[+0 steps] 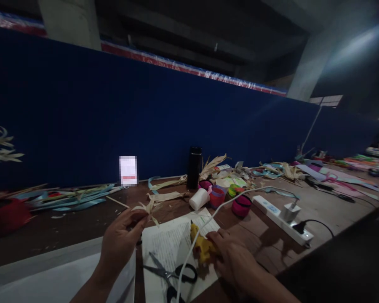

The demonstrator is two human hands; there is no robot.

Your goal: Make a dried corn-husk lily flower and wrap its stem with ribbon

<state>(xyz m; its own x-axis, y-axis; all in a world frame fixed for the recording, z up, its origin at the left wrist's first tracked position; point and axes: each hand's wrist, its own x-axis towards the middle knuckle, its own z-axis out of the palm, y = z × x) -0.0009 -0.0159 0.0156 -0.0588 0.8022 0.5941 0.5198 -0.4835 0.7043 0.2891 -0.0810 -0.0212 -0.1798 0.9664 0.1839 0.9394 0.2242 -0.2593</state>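
Pinches one pale husk piece (pixel 149 209) in the left hand (pixel 124 230) near the far left corner of the printed paper (pixel 159 240), with strips fanning mostly rightward and no clear long axis. Clamps the right hand (pixel 232 256) around one yellow glue gun (pixel 202 246) over the paper's right half, with long axis and nozzle slanting away and leftward. Shows one pair of scissors (pixel 168 275) on the paper, one black bottle (pixel 194 168) beyond, one power strip (pixel 271 210) rightward.

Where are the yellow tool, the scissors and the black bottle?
Yellow tool (pixel 204 248): head view, on its body.
Scissors (pixel 167 274): head view, at the pivot.
Black bottle (pixel 194 170): head view, on its side.
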